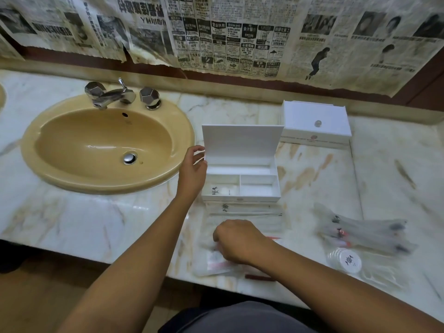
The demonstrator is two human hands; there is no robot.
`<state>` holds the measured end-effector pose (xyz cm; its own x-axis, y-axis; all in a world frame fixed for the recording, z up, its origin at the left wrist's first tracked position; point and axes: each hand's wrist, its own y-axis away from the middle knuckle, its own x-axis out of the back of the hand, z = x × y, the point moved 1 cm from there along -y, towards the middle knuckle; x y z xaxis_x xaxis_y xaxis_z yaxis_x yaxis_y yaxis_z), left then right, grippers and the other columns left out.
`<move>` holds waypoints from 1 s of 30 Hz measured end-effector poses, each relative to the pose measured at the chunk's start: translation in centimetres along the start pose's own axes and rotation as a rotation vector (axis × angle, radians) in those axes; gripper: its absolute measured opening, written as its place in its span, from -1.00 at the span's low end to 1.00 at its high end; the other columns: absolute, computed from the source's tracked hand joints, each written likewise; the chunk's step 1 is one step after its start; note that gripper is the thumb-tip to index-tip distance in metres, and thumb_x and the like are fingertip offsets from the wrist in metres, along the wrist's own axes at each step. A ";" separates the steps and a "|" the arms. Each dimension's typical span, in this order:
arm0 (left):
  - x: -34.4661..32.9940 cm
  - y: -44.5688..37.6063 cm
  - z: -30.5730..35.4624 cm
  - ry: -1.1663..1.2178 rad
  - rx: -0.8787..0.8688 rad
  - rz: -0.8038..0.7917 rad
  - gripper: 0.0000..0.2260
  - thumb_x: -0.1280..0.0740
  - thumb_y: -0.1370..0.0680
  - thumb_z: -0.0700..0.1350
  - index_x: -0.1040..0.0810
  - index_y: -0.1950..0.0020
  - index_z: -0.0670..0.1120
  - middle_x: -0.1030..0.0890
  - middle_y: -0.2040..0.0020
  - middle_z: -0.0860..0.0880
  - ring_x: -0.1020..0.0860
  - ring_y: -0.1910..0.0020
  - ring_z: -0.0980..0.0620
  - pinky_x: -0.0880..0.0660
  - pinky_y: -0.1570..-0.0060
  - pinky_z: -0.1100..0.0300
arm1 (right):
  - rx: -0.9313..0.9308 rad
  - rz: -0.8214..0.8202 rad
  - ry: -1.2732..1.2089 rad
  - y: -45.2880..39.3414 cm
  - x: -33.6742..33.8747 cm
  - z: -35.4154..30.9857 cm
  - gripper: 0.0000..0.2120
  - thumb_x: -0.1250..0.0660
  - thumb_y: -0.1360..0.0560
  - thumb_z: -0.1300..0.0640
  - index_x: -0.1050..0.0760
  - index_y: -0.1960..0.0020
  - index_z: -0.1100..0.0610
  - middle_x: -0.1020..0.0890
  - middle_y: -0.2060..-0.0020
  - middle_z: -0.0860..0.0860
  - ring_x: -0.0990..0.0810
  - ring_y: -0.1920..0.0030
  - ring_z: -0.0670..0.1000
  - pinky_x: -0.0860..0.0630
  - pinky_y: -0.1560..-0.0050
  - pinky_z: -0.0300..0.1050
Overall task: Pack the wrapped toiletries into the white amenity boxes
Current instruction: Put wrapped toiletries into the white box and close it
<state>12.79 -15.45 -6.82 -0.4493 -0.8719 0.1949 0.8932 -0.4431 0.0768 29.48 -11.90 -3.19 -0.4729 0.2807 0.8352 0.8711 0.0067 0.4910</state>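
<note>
Curling over a blurred clear-wrapped toiletry packet at the counter's near edge, the right hand appears to pinch it. Left hand, fingers loosely bent, touches the open white partitioned amenity box on the veined marble counter.

right hand: hides what its fingers hold | packets near tabletop's right edge: motion-blurred | second sink: cut off left

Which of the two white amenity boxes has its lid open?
The nearer box, beside the left hand, stands open; the far box with the knob is closed.
</note>
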 end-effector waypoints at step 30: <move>1.3 -0.6 -0.1 0.129 0.167 -0.089 -0.82 -0.29 -0.59 -0.23 -0.53 -0.09 0.03 -0.60 -0.06 0.22 -0.54 0.09 0.41 -0.45 0.23 0.23 | -0.105 0.201 0.036 -6.1 7.6 2.8 -0.63 -0.21 -0.49 0.36 -0.10 0.36 0.12 -0.27 0.34 0.04 -0.35 0.21 0.10 -0.29 0.17 -0.10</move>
<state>11.70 -16.37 -6.67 -0.5160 -0.8549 0.0543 0.8357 -0.4885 0.2510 20.92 -7.09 -0.60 -0.2968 0.2319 0.9263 0.9308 -0.1466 0.3349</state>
